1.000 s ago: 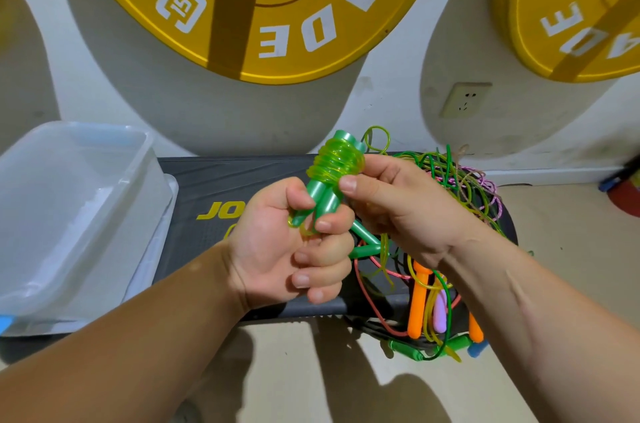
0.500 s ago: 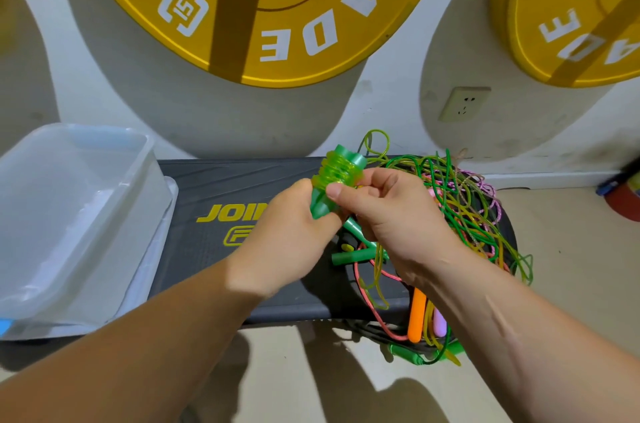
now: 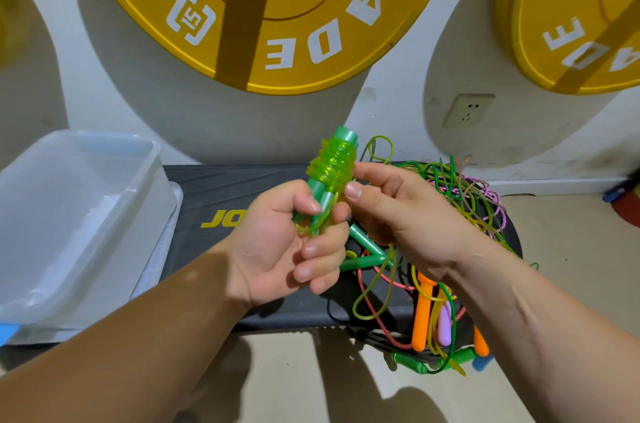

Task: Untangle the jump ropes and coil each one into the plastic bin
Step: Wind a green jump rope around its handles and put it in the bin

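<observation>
Fingers (image 3: 322, 249) of the left hand (image 3: 277, 249) are clenched round the lower ends of the two paired handles of the green jump rope (image 3: 334, 163), holding them upright above the middle of the black bench (image 3: 242, 187). Its translucent cord is wound in tight turns round the upper part of the handles. The right hand (image 3: 408, 225) reaches in from the side, thumb and forefinger closed on the bottom of the winding. They seem to pin the last turn, though the cord's free end is hidden. The clear plastic bin (image 3: 114, 145) stands on the left end of the bench, well apart from both hands. The tangle of ropes (image 3: 460, 201) covers the right end, and its orange handles (image 3: 424, 311) and a lilac handle (image 3: 445, 325) hang over the front edge. The springy cord is the main risk: if the pinch lifts before the tail is tucked, the turns will likely spring loose and undo the winding. A yellow-green loop (image 3: 381, 145) rises just behind the bundle, and I cannot tell whether it belongs to this rope. If it does, carrying the bundle toward the bin could drag the tangle, already overhanging, off the bench.
</observation>
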